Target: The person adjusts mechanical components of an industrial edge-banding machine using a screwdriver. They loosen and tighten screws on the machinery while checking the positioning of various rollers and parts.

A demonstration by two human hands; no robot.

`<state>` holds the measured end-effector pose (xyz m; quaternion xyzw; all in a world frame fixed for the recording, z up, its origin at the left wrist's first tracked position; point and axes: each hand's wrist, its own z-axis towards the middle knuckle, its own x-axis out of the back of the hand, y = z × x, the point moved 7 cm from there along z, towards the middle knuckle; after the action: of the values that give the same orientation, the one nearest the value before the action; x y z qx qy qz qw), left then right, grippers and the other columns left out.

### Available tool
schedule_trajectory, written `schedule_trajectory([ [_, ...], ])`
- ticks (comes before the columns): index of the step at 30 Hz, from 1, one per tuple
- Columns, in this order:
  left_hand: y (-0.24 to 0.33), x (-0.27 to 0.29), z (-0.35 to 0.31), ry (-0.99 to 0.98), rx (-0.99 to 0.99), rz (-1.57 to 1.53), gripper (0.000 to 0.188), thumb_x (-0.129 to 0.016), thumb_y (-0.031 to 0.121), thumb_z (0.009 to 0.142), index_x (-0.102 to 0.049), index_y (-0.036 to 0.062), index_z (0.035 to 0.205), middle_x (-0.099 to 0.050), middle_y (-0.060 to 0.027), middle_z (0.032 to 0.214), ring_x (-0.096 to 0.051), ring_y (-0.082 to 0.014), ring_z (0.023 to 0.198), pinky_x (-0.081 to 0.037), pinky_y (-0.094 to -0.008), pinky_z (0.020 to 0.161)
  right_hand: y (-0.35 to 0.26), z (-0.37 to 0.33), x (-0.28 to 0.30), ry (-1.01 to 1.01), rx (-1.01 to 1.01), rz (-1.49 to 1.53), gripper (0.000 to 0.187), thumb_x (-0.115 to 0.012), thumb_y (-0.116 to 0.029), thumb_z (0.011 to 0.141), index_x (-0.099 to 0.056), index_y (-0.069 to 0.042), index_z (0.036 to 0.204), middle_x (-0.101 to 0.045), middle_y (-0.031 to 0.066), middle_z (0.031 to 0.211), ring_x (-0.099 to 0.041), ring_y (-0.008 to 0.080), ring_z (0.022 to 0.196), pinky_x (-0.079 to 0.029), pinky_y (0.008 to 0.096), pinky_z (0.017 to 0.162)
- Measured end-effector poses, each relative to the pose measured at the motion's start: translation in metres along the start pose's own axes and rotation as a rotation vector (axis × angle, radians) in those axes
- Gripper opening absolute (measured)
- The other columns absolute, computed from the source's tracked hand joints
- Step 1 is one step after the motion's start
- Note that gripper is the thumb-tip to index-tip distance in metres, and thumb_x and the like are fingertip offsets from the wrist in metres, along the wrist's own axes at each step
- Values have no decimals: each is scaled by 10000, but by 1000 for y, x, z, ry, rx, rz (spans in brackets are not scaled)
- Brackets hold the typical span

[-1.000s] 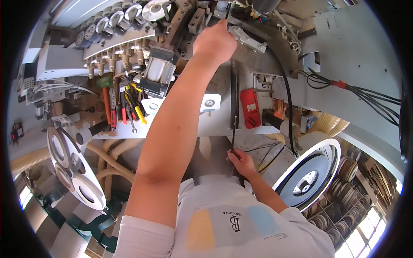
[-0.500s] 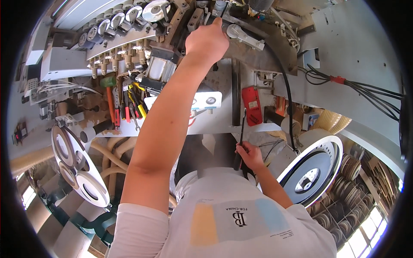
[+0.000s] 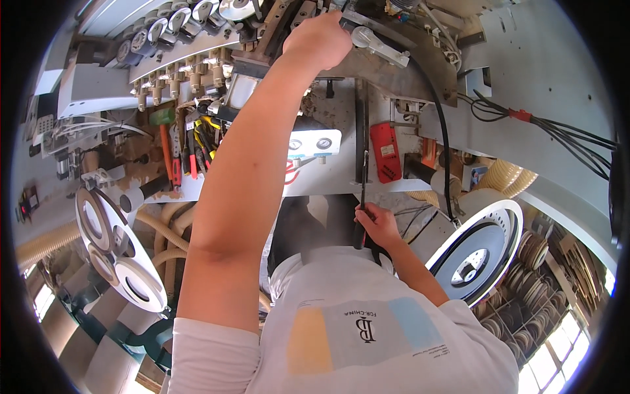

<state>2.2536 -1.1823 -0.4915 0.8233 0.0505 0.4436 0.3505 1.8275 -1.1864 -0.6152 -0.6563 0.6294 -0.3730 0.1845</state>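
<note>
since half a second ago, the slim screwdriver-like tool point(image 3: 364, 180) has swung left: its shaft, then clear to the right of the dark upright bar point(image 3: 359, 125), now overlaps it in view, though i cannot tell whether the two touch. the left hand point(image 3: 319, 41) keeps its place beside the metal lever point(image 3: 387, 51).

the right hand point(image 3: 378, 224) is closed around the tool, thumb and fingers pinching it near where shaft meets handle, just in front of the white shirt point(image 3: 341, 282). of the left hand's grip i cannot tell: its fingertips reach up among the machine parts and what they meet is hidden.

to do this well, i would pinch steadily rather than tightly, keep the shaft straight, and hold the tip clear of the gauges point(image 3: 324, 142) and the black hose point(image 3: 441, 131). the left hand seems best held still, fingers off the lever's pivot.

counted: one tool in hand, one lever, one black hose, two gauges in view, one flat red case point(image 3: 386, 154), one green-headed mallet point(image 3: 163, 117), one white-rimmed disc wheel point(image 3: 469, 256), at least five brass fittings point(image 3: 195, 75). the small hand tools point(image 3: 202, 148) by the mallet lie too crowded to count.
</note>
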Motion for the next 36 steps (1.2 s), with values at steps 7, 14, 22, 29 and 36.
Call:
schedule_trajectory([
  [7,13,-5,-10,116,-50,201,438,-522,159,924,-629,109,1345,-705,-211,1279,-687,-386,1185,-569,-504,951,-5,-4,-1,-15,-67,-15,235,-650,-218,1024,-687,-1,1105,-748,51,872,-710,91,813,-538,249,753],
  [14,6,6,1,63,-25,142,496,-463,286,993,-557,188,1471,-742,-179,1176,-709,-369,1111,-563,-492,942,-12,-10,4,33,33,50,256,-661,-284,1014,-694,-44,1100,-767,47,891,-679,128,590,-527,298,571],
  [22,12,3,-11,139,-31,309,447,-479,312,1012,-589,216,1435,-737,-184,1184,-698,-403,1100,-553,-497,959,0,-15,14,51,-67,29,224,-644,-196,1025,-680,16,1087,-737,62,850,-682,91,788,-531,257,744],
  [29,25,19,-21,138,-54,143,421,-477,264,988,-638,76,1329,-712,-248,1202,-669,-408,1163,-523,-510,1008,-9,-2,16,52,25,-17,236,-664,-242,1005,-698,-26,1093,-768,69,877,-757,145,844,-558,287,761],
  [36,16,1,-22,196,-66,165,396,-478,279,1005,-640,95,1315,-735,-247,1095,-699,-440,1041,-557,-534,923,1,-8,26,84,-5,102,220,-647,-202,1026,-673,6,1093,-736,54,860,-672,90,813,-527,258,776],
])
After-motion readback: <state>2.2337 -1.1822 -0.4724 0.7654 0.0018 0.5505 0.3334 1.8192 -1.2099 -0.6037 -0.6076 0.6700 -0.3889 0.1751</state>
